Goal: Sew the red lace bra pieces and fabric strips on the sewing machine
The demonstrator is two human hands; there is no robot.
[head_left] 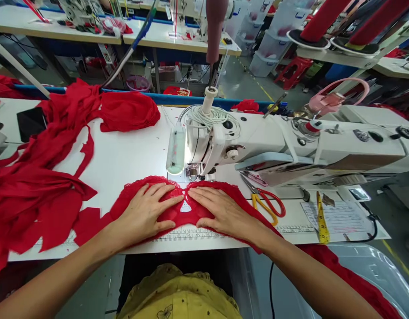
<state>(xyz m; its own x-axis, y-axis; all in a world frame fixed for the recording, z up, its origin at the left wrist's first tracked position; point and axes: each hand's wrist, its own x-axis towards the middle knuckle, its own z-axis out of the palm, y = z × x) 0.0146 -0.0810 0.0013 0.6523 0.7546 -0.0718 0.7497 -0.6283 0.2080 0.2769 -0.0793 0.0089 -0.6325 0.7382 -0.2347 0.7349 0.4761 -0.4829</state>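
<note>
A red lace garment piece (186, 212) lies flat on the white sewing table (124, 155) just in front of the sewing machine (257, 141). My left hand (147, 212) presses on its left half with fingers stretched out flat. My right hand (220, 210) lies flat on its right half, fingers pointing toward the presser foot (192, 173). The fingertips of both hands almost meet at the middle of the lace. Neither hand grips anything.
A heap of red fabric pieces (41, 186) covers the table's left side. Scissors with red and yellow handles (267, 204) and a yellow tape measure (321, 217) lie to the right, next to a paper sheet (337, 217). Other work tables stand behind.
</note>
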